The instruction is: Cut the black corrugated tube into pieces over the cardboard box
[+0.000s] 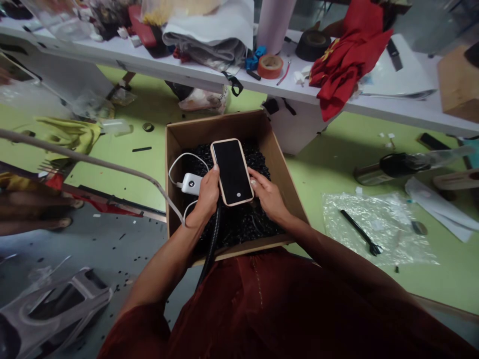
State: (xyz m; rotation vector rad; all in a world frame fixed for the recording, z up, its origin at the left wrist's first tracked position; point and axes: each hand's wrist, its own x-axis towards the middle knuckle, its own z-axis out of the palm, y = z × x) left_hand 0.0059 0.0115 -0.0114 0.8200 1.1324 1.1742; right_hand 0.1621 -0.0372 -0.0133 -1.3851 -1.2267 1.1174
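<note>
A smartphone (232, 172) with a dark screen and a pale pink-beige case is held upright over an open cardboard box (288, 187). My left hand (208, 192) grips its left edge, the thumb lying along the side. On the right edge, my right hand (267, 194) closes with thumb and fingers near the lower half. Beside my left hand is a white power bank (191, 184) with a white cable (175, 162) plugged in; whether the hand also holds it I cannot tell. Small shiny black pieces (258, 162) fill the box. A black ribbed hose (213, 239) runs past my left wrist.
A white shelf (209, 75) spans the back, bearing orange tape (270, 66), a red cloth (348, 55) and folded grey material (213, 37). Right of the box lie a clear plastic bag (392, 214), a black rod-like tool (359, 232) and a dark bottle (389, 167). A metal bar (93, 155) crosses at left.
</note>
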